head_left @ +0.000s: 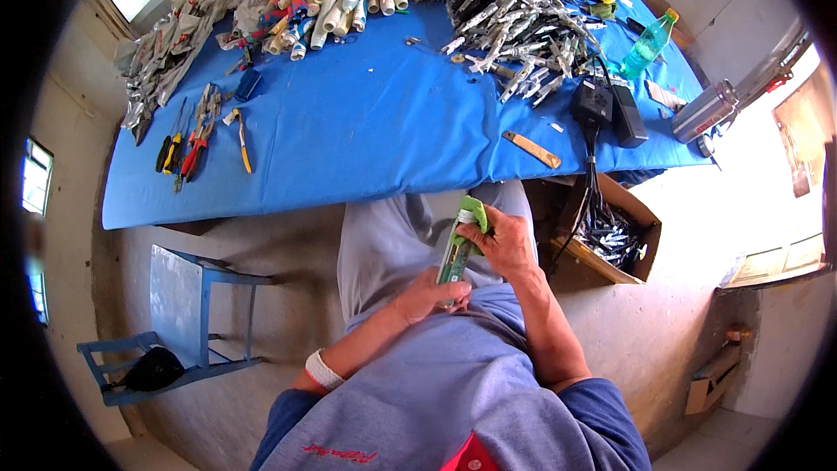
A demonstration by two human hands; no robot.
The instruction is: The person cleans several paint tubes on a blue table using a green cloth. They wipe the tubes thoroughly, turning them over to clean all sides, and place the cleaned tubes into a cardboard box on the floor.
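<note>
So the biggest thing here is the table (366, 148) under a blue cloth, with a heap of tan and grey tubes (336, 13) and a pile of silvery, stick-like parts (523, 26) at the far side. Next down is the blue chair (174, 296) off to the left, then an open cardboard box (647, 262) of thin parts by the table's near edge on the right.

The real action is over the lap (375, 244), between the table edge and the belly. The left hand (427, 295) has its fingers wrapped round the lower end of a slim green tube (454, 263), and the right hand (506, 244) pinches the top end. The tube's long axis runs away from the body, far end pointing at the table and leaning a bit right; can't tell how steeply it tips up.

Smallest bit: a bright green piece (476, 208) at that far end, cloth or wrapper, hard to say. My read is it's mid-fiddle with the top, so the next move calls for a steady left grip and fine work from the right thumb and fingers.
</note>
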